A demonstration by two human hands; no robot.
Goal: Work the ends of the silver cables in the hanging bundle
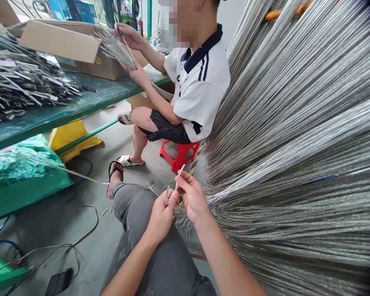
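Two short pieces are in hand: the left hand [162,213] pinches a small grey sleeve [167,196] upright between thumb and forefinger, and the right hand [193,197] pinches a thin pale cable end [179,174] that rises slanting from its fingertips. Both sit just above the person's raised knee [126,197], the two pieces close together but not visibly joined; whether the cable tip has entered the sleeve cannot be told.

Right of the knee hangs a great fan of silvery cables [296,144], filling that whole side. Judging by its bulk, nearly all of the work remains. On the floor just beyond the knee lie scattered short offcuts [156,185], which suggests that some ends have already been trimmed.

Beyond the knee a co-worker sits on a red stool [180,154], both hands raised and holding a bundle of cable ends [117,49] over a green workbench [80,102]. To the left of the knee and farther off, that bench carries a heap of finished-looking cable pieces [21,82] and a cardboard box [68,43]. Under it lie a yellow bag [70,137] and a green bag [21,172]; a dark phone [59,281] rests on the floor nearer the camera.
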